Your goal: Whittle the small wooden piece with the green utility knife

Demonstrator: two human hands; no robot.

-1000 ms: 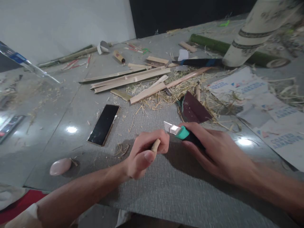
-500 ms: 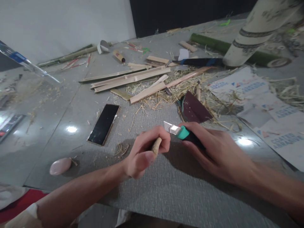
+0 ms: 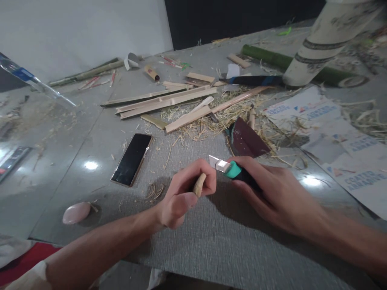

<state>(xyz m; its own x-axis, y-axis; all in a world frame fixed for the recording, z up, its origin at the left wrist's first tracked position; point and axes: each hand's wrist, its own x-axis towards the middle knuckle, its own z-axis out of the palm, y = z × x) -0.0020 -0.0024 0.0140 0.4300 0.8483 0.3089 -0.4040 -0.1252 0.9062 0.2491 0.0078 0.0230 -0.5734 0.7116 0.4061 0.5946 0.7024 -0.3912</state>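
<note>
My left hand (image 3: pixel 186 195) is closed around a small tan piece of bamboo (image 3: pixel 199 185); one end pokes out between thumb and curled fingers, the rest is hidden. In my right hand (image 3: pixel 275 193) is a utility knife (image 3: pixel 232 170) with a teal and black handle, its short blade out and pointing left. The blade tip is close to the left knuckles; whether it touches them I cannot tell. Beyond the hands lies a folded dark red sheet of sandpaper (image 3: pixel 248 139).
A black phone (image 3: pixel 132 160) and a pinkish oval object (image 3: pixel 76 212) lie to the left. Split bamboo strips (image 3: pixel 169 102) and shavings (image 3: pixel 193 129) spread across the middle. At right are printed white sheets (image 3: pixel 356 161), a green bamboo pole (image 3: pixel 269 57) and a patterned white cylinder (image 3: pixel 320 44).
Both hands keep nearly the same place and grip. The bamboo piece in my left hand and the knife blade have turned very slightly.
</note>
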